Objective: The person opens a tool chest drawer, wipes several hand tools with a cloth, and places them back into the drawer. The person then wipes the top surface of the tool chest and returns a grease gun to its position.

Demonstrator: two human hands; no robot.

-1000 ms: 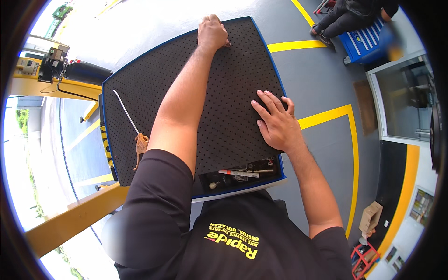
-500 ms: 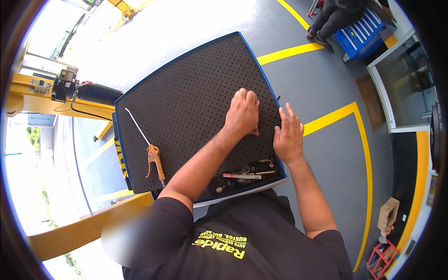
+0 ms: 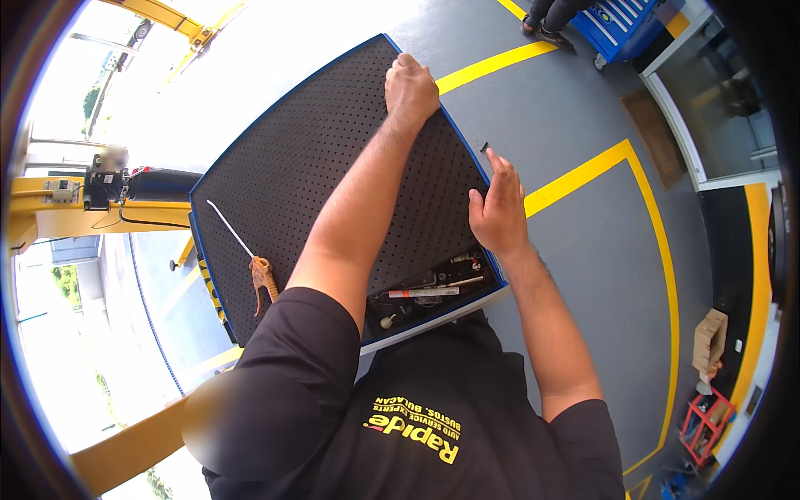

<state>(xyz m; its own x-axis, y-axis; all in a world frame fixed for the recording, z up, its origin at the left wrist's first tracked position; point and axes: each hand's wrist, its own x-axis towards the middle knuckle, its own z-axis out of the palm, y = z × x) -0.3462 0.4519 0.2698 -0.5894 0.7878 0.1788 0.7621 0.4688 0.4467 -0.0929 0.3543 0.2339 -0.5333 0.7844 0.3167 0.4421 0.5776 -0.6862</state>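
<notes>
A black perforated mat (image 3: 283,158) with a blue rim covers the top of a cart in front of me. Over its far right corner my left hand (image 3: 412,90) is closed in a fist; whatever it may hold is hidden. My right hand (image 3: 502,208) rests by the right edge, fingers stretched out and holding nothing. On the mat's left side lies an orange-tan air blow gun (image 3: 262,275) with a long thin nozzle, its lower end covered by my left arm. Along the near edge, an open tray (image 3: 408,321) holds a white-and-orange stick (image 3: 423,292) and several small parts.
A yellow lift post with a black motor unit (image 3: 162,184) stands left. Far right are a blue tool cabinet (image 3: 617,29) and a person's legs (image 3: 554,12). A cardboard box (image 3: 710,340) and red rack (image 3: 707,425) sit lower right. Yellow lines (image 3: 575,179) mark the grey floor.
My left hand has moved away from me, from the mat's right middle to its far right corner, still closed. My right hand stays near the right edge. The view has shifted slightly.
</notes>
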